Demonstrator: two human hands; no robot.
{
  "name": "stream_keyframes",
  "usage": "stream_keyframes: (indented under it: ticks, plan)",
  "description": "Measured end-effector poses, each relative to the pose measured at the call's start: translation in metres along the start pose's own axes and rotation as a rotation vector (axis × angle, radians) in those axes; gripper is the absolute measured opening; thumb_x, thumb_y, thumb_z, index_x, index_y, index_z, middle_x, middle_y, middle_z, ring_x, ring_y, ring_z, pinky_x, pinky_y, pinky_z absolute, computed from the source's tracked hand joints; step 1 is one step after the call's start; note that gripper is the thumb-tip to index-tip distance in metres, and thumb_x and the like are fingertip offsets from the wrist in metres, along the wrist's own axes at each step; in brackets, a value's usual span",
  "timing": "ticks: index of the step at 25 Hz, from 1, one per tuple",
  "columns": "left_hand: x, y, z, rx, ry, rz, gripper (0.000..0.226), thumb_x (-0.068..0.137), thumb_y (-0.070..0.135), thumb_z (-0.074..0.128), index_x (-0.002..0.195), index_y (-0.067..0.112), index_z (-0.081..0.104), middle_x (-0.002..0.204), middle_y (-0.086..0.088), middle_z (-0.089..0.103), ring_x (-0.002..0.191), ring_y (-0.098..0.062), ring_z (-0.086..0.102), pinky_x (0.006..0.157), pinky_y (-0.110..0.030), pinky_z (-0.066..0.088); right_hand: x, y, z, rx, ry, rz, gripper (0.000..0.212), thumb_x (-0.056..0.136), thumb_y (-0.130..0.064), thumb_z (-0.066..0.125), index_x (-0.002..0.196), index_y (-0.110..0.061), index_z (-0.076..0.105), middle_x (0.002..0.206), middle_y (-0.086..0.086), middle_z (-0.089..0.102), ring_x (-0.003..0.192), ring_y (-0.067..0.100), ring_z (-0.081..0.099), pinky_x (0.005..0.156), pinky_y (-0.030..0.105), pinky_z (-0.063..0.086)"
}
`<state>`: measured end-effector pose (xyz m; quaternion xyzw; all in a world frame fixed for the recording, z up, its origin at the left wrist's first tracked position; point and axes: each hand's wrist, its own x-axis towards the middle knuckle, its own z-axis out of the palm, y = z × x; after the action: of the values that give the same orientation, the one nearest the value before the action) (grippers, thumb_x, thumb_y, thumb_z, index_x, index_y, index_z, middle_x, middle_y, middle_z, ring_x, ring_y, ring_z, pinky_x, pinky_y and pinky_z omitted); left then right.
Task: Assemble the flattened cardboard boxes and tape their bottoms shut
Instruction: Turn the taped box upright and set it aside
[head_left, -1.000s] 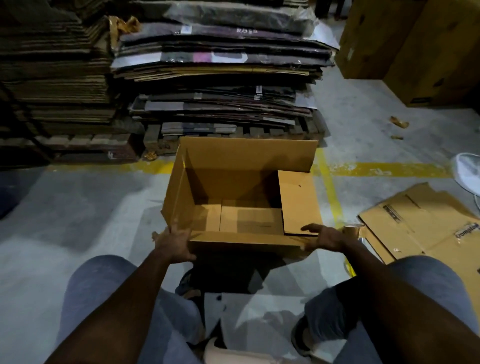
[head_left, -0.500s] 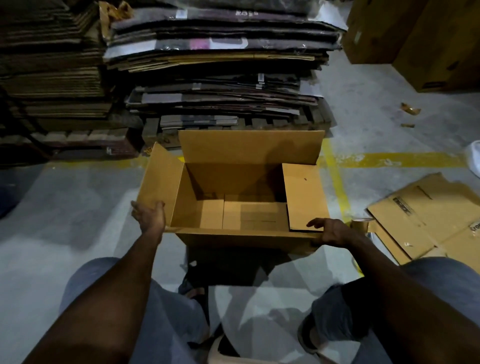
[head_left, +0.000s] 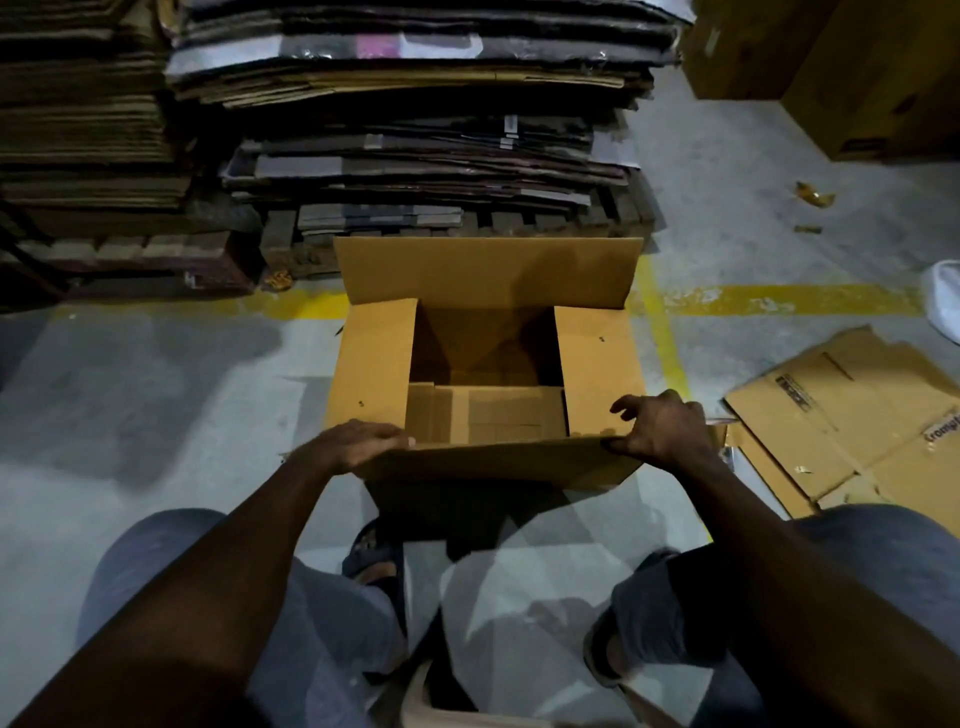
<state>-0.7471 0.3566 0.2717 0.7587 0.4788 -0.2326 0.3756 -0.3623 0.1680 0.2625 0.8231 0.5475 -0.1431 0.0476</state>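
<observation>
On the concrete floor (head_left: 156, 389) directly ahead of the seated person, between the knees, one cardboard box (head_left: 519, 364) stands erected with its open end upward. Progress, judged from this view: the box is squared up, and the left short flap (head_left: 374, 364) and right short flap (head_left: 597, 364) are both folded inward and lie roughly level across the opening. The far long flap (head_left: 483, 270) stands upright, not yet folded. The near long flap (head_left: 493, 462) is tilted outward toward the person and is the step in hand. No tape is visible on this end, so closing both long flaps and taping the seam remain. Panels show at the lower end inside, but whether they are taped cannot be told. Board appears clean, plain brown, with crisp creases and no tears seen. The left hand (head_left: 358, 447) grips the near flap's left corner, fingers curled over its edge; the right hand (head_left: 662, 428) pinches the right corner, forefinger lifted. Just beside the box on the right lies a flattened carton (head_left: 852, 415); behind it, beyond the yellow floor line (head_left: 779, 300), stand stacks of flattened cartons (head_left: 415, 104) awaiting assembly
</observation>
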Motion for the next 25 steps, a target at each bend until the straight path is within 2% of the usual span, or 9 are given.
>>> stream_keyframes:
  ticks: [2, 5, 7, 9, 11, 13, 19, 23, 25]
  plan:
    - [0.005, 0.000, -0.013, 0.116, 0.079, 0.137, 0.096, 0.059, 0.096, 0.033, 0.131, 0.035, 0.055, 0.131, 0.001, 0.058, 0.116, -0.021, 0.054, 0.093, -0.039, 0.044, 0.006, 0.001, 0.005, -0.088, 0.155, -0.021, 0.065, 0.068, -0.081, 0.045, 0.109, -0.035, 0.067, 0.089, -0.004, 0.071, 0.095, 0.022, 0.061, 0.077, 0.035, 0.045]
    - [0.018, 0.009, -0.030, 0.500, 0.341, 0.155, 0.055, 0.082, 0.069, 0.049, 0.121, 0.031, 0.058, 0.107, 0.002, 0.068, 0.099, -0.020, 0.061, 0.086, -0.036, 0.047, 0.022, 0.001, 0.005, -0.096, 0.251, -0.011, 0.058, 0.076, -0.072, 0.054, 0.111, -0.027, 0.067, 0.093, 0.010, 0.068, 0.104, 0.031, 0.056, 0.085, 0.042, 0.039]
    - [0.037, 0.013, -0.026, 0.567, 0.556, 0.108, 0.053, 0.084, 0.059, 0.055, 0.126, 0.029, 0.049, 0.115, -0.002, 0.062, 0.105, -0.024, 0.057, 0.093, -0.041, 0.038, 0.041, -0.004, 0.009, -0.041, 0.305, 0.064, 0.064, 0.077, -0.066, 0.062, 0.124, -0.023, 0.058, 0.110, 0.014, 0.066, 0.114, 0.036, 0.050, 0.091, 0.048, 0.036]
    - [0.059, 0.011, -0.017, 0.561, 0.636, 0.018, 0.079, 0.080, 0.061, 0.058, 0.145, 0.028, 0.026, 0.141, -0.014, 0.040, 0.127, -0.035, 0.039, 0.103, -0.053, 0.029, 0.063, -0.010, 0.024, -0.027, 0.285, 0.126, 0.078, 0.079, -0.058, 0.068, 0.142, -0.021, 0.042, 0.135, 0.018, 0.053, 0.126, 0.040, 0.043, 0.099, 0.053, 0.036]
    - [0.086, 0.006, -0.003, 0.588, 0.505, -0.027, 0.097, 0.081, 0.064, 0.054, 0.152, 0.028, -0.002, 0.158, -0.017, 0.002, 0.142, -0.045, 0.008, 0.108, -0.067, 0.014, 0.082, -0.013, 0.052, -0.071, 0.114, 0.110, 0.081, 0.089, -0.053, 0.059, 0.153, -0.026, 0.019, 0.157, 0.018, 0.027, 0.142, 0.041, 0.026, 0.109, 0.057, 0.031]
    - [0.106, -0.002, 0.013, 0.562, 0.285, -0.012, 0.099, 0.081, 0.070, 0.048, 0.150, 0.031, -0.012, 0.159, -0.011, -0.017, 0.144, -0.044, -0.005, 0.108, -0.069, 0.011, 0.093, -0.015, 0.079, -0.091, -0.009, 0.086, 0.069, 0.097, -0.049, 0.045, 0.154, -0.029, 0.012, 0.163, 0.013, 0.012, 0.147, 0.039, 0.015, 0.112, 0.061, 0.024]
    - [0.138, -0.024, 0.026, 0.547, 0.244, 0.034, 0.101, 0.073, 0.087, 0.027, 0.145, 0.039, -0.024, 0.155, -0.004, -0.033, 0.143, -0.044, -0.016, 0.108, -0.070, 0.008, 0.174, -0.054, 0.044, 0.032, 0.289, -0.031, 0.069, 0.091, -0.037, 0.051, 0.153, -0.019, 0.027, 0.162, 0.019, 0.014, 0.148, 0.039, 0.013, 0.117, 0.061, 0.013]
    - [0.140, -0.027, 0.023, 0.573, 0.259, 0.079, 0.111, 0.051, 0.097, -0.004, 0.143, 0.039, -0.028, 0.149, -0.005, -0.041, 0.141, -0.046, -0.019, 0.106, -0.071, 0.006, 0.258, -0.101, -0.018, -0.022, 0.384, -0.100, 0.076, 0.092, -0.051, 0.047, 0.156, -0.024, 0.016, 0.163, 0.016, 0.006, 0.150, 0.037, 0.003, 0.117, 0.057, -0.002]
    - [0.139, -0.028, 0.024, 0.560, 0.270, 0.076, 0.116, 0.044, 0.095, -0.016, 0.144, 0.038, -0.027, 0.149, -0.006, -0.040, 0.141, -0.046, -0.019, 0.106, -0.071, 0.005, 0.279, -0.110, -0.037, -0.084, 0.388, -0.076, 0.068, 0.095, -0.054, 0.038, 0.153, -0.023, 0.024, 0.160, 0.015, 0.022, 0.149, 0.036, 0.010, 0.117, 0.059, -0.003]
